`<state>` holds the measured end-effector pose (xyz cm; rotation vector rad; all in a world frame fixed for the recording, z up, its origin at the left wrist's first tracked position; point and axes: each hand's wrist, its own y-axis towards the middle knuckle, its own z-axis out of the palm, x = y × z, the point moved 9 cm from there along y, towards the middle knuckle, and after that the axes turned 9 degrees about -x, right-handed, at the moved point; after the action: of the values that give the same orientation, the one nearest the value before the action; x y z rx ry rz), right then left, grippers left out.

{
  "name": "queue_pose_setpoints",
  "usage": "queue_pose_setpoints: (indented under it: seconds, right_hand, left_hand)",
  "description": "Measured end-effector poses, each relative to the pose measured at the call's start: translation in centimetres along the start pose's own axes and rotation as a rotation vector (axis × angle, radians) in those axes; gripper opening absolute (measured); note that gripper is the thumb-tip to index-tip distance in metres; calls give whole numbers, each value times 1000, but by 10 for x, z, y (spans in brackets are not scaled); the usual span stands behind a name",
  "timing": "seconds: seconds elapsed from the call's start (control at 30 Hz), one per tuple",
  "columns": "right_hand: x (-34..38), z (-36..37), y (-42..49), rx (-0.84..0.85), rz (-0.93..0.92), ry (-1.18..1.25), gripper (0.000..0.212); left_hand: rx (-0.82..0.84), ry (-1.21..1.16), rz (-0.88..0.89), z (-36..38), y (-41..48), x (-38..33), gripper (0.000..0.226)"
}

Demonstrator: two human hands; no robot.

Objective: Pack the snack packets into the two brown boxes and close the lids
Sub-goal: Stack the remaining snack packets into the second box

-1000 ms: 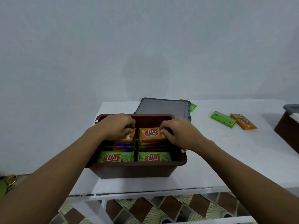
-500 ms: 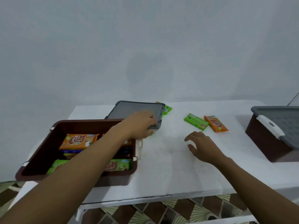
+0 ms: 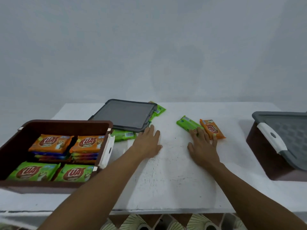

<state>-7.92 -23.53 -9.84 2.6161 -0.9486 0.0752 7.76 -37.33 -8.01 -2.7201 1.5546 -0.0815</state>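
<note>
**Both hands forward, right hand reaches the loose packets**

Since half a second ago the right hand (image 3: 203, 146) has slid forward to the two loose packets, and the left hand (image 3: 147, 141) has dropped from the grey lid (image 3: 124, 115) onto the bench (image 3: 174, 180).

The left hand lies flat with straight fingers, holding nothing, its fingertips at the lid's near right corner. The right hand is spread wide. Its fingertips rest on the near ends of the glossy green packet (image 3: 186, 123) and the orange packet (image 3: 214, 130) without gripping either. These two flat oblong packets touch side by side, long axes running from far left to near right.

The lid is a rounded rectangular plastic panel lying partly over another green packet (image 3: 123, 135).

At left, the open brown box (image 3: 66, 126), smooth plastic, holds stacked packets in four piles, orange at the back and green in front. At right stands the closed brown box (image 3: 265, 155) with a white latch (image 3: 272, 138). The bench top is white and scuffed.
</note>
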Motion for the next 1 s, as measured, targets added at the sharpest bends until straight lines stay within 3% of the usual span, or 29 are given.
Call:
queue_pose_setpoints:
  seconds: [0.17,0.23,0.4,0.6,0.73,0.87,1.0]
  right_hand:
    - [-3,5,2,-18,-15,-4,68]
    - [-4,5,2,-29,-19,9,66]
    - [-4,4,3,-47,-25,30,63]
    - [-5,2,4,-83,-18,8,62]
    - [-15,2,6,-86,80,9,66]
    - [-36,-1,7,-76,304,134,81]
    - [-44,-11,7,-94,336,33,70]
  left_hand:
    - [-219,170,-99,-14,12,16,47]
    - [-232,205,-168,-16,18,22,42]
    - [-210,128,-346,-12,26,48,61]
    - [-219,105,-362,1,25,46,67]
    - [-321,55,-315,7,11,35,63]
    - [-504,-83,-130,3,-6,5,51]
    - [-575,-232,93,0,-19,-22,49]
